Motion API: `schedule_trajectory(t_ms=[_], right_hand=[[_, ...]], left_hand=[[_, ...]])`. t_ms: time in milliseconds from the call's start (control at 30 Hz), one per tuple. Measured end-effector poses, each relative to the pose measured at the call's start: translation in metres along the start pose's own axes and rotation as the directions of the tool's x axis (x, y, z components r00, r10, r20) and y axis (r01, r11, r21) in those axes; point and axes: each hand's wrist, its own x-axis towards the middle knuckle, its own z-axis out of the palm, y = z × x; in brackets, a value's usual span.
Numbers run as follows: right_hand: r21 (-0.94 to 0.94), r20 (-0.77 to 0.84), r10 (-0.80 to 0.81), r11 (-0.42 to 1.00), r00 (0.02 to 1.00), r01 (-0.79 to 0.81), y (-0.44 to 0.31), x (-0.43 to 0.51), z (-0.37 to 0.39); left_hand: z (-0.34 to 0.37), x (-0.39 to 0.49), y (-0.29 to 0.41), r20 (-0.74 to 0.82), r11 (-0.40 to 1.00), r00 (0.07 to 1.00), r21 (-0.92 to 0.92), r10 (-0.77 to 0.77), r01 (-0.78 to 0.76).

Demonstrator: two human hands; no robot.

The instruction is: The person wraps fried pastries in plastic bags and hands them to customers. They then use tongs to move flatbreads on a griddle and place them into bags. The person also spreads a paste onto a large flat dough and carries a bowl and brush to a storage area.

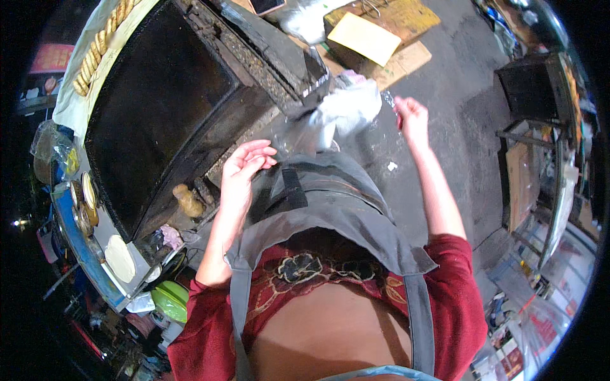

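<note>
My right hand (411, 116) is raised over the floor on the right, its fingers pinched on a small piece of clear plastic (388, 98). Off to the left, my left hand (249, 163) hovers beside the dark griddle's edge, fingers bent and thumb close to them. Blurred see-through film lies near its fingertips, and I cannot tell whether they hold it. Between my hands, past the grey apron (333, 190), a white plastic bag (350, 107) hangs at the griddle stand's corner.
A broad black griddle (157, 109) fills the left. Twisted dough sticks (97, 50) lie on a pale cloth (71, 107) along its far rim. Flat pale dough (120, 258) sits nearer me. A wooden box (410, 21) bears a yellow sheet (364, 38). A dark cabinet (526, 90) stands right.
</note>
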Motion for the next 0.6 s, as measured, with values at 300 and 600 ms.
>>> schedule_trajectory(t_ms=[300,600], right_hand=[[0.728,0.179,0.082,0.66,0.98,-0.188,0.042,-0.064,0.139],[0.668,0.106,0.219,0.707,0.97,-0.233,0.055,-0.07,0.129]], left_hand=[[-0.008,-0.054,-0.025,0.066,0.998,0.996,0.043,-0.059,0.056],[-0.022,-0.073,-0.039,-0.02,0.989,0.99,-0.045,-0.143,0.142]])
